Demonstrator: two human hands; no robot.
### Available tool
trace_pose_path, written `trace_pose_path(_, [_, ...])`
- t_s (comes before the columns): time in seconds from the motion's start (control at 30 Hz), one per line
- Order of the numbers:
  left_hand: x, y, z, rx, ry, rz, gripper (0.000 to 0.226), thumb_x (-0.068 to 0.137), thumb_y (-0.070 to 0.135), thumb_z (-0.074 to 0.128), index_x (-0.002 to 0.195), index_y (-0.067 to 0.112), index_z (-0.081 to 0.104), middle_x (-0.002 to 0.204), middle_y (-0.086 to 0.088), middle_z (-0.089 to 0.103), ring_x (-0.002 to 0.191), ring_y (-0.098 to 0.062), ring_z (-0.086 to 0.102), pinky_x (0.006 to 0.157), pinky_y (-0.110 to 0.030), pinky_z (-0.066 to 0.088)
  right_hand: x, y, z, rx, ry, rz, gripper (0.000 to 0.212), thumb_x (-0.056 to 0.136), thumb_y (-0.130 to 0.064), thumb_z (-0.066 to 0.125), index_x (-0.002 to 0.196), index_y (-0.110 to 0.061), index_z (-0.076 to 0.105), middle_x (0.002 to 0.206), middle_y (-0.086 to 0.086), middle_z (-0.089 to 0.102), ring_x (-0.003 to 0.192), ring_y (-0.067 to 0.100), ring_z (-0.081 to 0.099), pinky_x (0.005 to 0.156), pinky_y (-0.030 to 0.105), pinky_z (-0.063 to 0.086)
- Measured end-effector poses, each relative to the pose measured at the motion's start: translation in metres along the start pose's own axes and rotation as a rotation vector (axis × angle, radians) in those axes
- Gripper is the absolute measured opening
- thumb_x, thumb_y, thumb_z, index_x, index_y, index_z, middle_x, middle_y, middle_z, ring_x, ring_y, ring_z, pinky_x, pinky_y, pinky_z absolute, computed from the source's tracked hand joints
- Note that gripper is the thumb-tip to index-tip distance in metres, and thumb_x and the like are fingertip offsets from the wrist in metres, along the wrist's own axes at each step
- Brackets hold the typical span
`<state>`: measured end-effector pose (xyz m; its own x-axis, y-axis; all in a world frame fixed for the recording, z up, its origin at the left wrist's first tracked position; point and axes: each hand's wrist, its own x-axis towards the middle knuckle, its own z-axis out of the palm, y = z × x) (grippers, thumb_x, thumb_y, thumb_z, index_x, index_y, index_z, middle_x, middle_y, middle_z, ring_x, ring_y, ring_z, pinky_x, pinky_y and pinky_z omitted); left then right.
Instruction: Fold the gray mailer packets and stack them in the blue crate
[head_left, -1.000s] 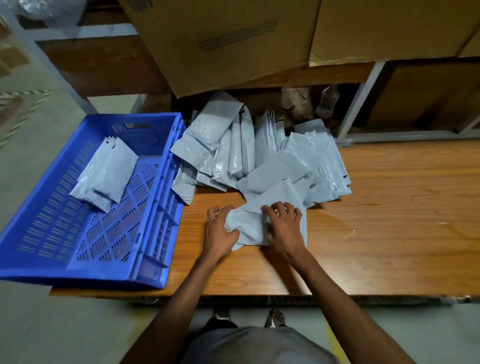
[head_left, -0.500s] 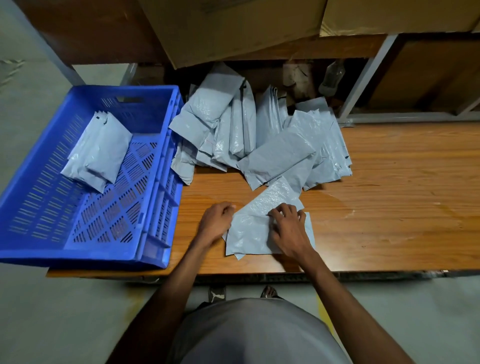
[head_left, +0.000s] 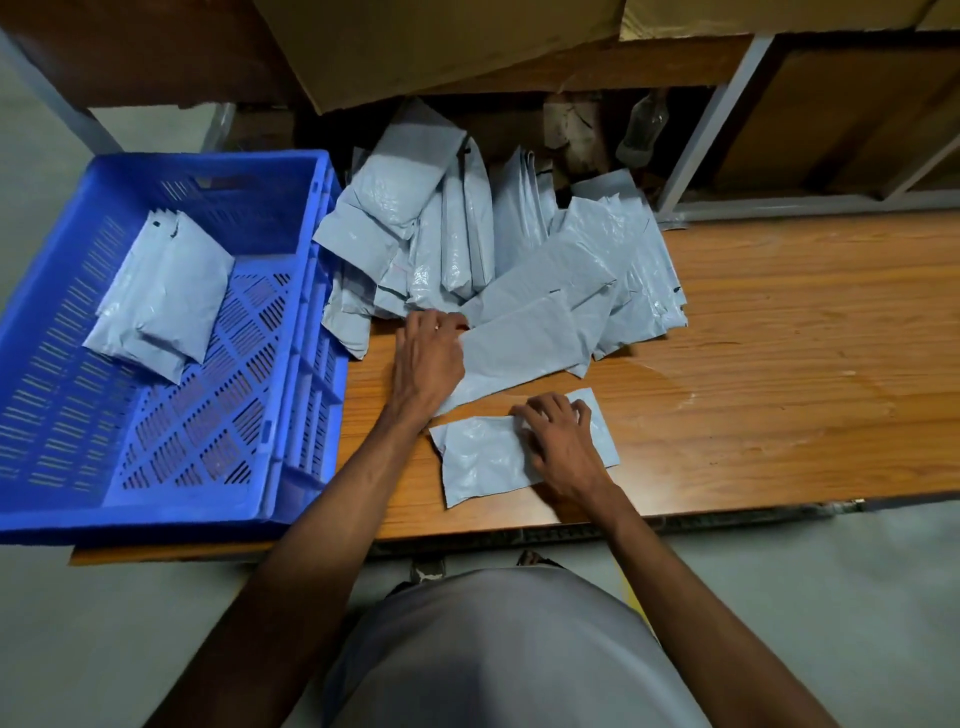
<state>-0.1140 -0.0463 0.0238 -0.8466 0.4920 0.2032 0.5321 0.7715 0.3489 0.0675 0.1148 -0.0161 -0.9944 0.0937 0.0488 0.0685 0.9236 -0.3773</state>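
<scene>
- Head view, far left: a blue perforated plastic crate (head_left: 171, 457) sits on the left end of the brown wooden table (head_left: 779, 374), its near corner overhanging the table edge.
- Inside the crate, toward its far left part, lie folded gray plastic mailer packets (head_left: 161, 301), overlapping one another in a small stack on the slotted floor.
- Just right of the crate's right wall, a loose pile of unfolded gray mailer packets (head_left: 467, 234) spreads across the back of the table, some leaning upright against each other, others lying flat and fanned out toward the right.
- The left hand (head_left: 428, 358) reaches forward to the near edge of that pile. Its fingers are bent downward and rest on the left end of a long flat gray mailer (head_left: 524, 343) that lies slantwise at the front of the pile; whether the fingertips pinch the edge or only press on it cannot be told.
- Nearer the person, apart from the pile, a single gray mailer packet (head_left: 483, 457) lies flat on the table close to its front edge.
- The right hand (head_left: 563, 441) lies on top of this packet's right half, palm down, fingers loosely bent and spread, pressing on the plastic rather than wrapping round it.
- Behind the pile, large brown cardboard boxes (head_left: 441, 47) sit on a shelf.
- Right of the packets the wooden surface carries a faint pale ring mark (head_left: 670, 389).
</scene>
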Motion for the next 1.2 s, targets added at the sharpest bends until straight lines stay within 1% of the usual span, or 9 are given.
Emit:
trace_pose_path(0.07, [-0.010,0.000,0.000,-0.046,0.073,0.036,0.037,0.091,0.011,0.067,0.128,0.016,0.067,0.120,-0.011,0.062,0.115,-0.034,0.054,0.093,-0.046,0.045,0.004,-0.003,0.003,-0.007,0.010,0.005,0.049,0.087,-0.011,0.067,0.135,-0.019,0.058,0.126,0.006,0.056,0.123,0.030,0.050,0.099,0.053,0.034])
trace_pose_path(0.17, [-0.048,0.006,0.008,-0.215,-0.023,0.017,0.031,0.097,0.021,0.061,0.127,0.017,0.068,0.119,-0.007,0.063,0.117,-0.029,0.054,0.099,-0.044,0.047,0.005,-0.007,0.007,-0.010,0.015,0.038,0.060,0.087,-0.012,0.066,0.145,-0.016,0.051,0.135,0.007,0.054,0.126,0.031,0.049,0.098,0.052,0.040])
trace_pose_path(0.27, [-0.094,0.011,0.022,-0.130,-0.092,0.133,0.042,0.104,0.034,0.049,0.137,0.012,0.062,0.132,-0.011,0.062,0.127,-0.031,0.053,0.104,-0.049,0.049,-0.003,-0.007,0.012,0.041,0.053,0.064,0.055,0.098,-0.021,0.056,0.152,-0.012,0.047,0.149,0.011,0.051,0.137,0.033,0.045,0.104,0.052,0.042])
trace_pose_path(0.37, [-0.123,0.006,0.036,-0.001,-0.195,0.167,0.058,0.109,0.043,0.035,0.157,0.010,0.041,0.161,-0.011,0.043,0.152,-0.029,0.033,0.123,-0.047,0.032,-0.016,-0.006,0.017,0.085,0.060,0.086,0.049,0.111,-0.034,0.038,0.157,-0.016,0.042,0.160,0.006,0.044,0.154,0.027,0.031,0.117,0.049,0.028])
trace_pose_path(0.43, [-0.135,0.003,0.041,0.021,-0.252,0.128,0.062,0.111,0.047,0.028,0.163,0.013,0.027,0.169,-0.007,0.030,0.157,-0.024,0.023,0.126,-0.044,0.023,-0.025,-0.005,0.020,0.079,0.031,0.065,0.052,0.113,-0.040,0.030,0.160,-0.018,0.037,0.166,0.000,0.037,0.159,0.019,0.020,0.122,0.048,0.020])
trace_pose_path(0.6, [-0.145,0.001,0.043,0.044,-0.259,0.150,0.065,0.111,0.050,0.026,0.166,0.016,0.019,0.173,-0.002,0.019,0.161,-0.016,0.008,0.129,-0.043,0.015,-0.039,-0.006,0.027,0.013,0.016,0.062,0.058,0.112,-0.045,0.030,0.165,-0.022,0.027,0.173,-0.005,0.022,0.161,0.010,0.008,0.127,0.049,0.008])
trace_pose_path(0.7, [-0.147,-0.002,0.046,0.069,-0.271,0.156,0.066,0.112,0.050,0.025,0.167,0.015,0.014,0.174,0.000,0.012,0.161,-0.014,-0.001,0.129,-0.051,0.008,-0.040,-0.010,0.030,-0.015,0.019,0.068,0.060,0.112,-0.047,0.029,0.167,-0.023,0.023,0.174,-0.006,0.015,0.161,0.010,0.005,0.128,0.047,0.003])
trace_pose_path(0.93, [-0.146,-0.005,0.048,0.076,-0.306,0.176,0.066,0.112,0.049,0.022,0.167,0.016,0.009,0.175,0.001,0.006,0.161,-0.014,-0.002,0.128,-0.053,0.010,-0.041,-0.014,0.036,-0.099,0.043,0.055,0.062,0.111,-0.047,0.030,0.167,-0.022,0.020,0.175,-0.005,0.011,0.162,0.014,0.005,0.129,0.052,0.003])
trace_pose_path(1.2, [-0.145,-0.004,0.050,0.088,-0.263,0.201,0.065,0.112,0.046,0.028,0.166,0.012,0.013,0.175,-0.002,0.008,0.161,-0.015,0.002,0.128,-0.053,0.012,-0.039,-0.013,0.039,-0.141,0.053,0.051,0.062,0.112,-0.043,0.033,0.167,-0.020,0.018,0.175,-0.003,0.012,0.162,0.015,0.007,0.130,0.054,0.005])
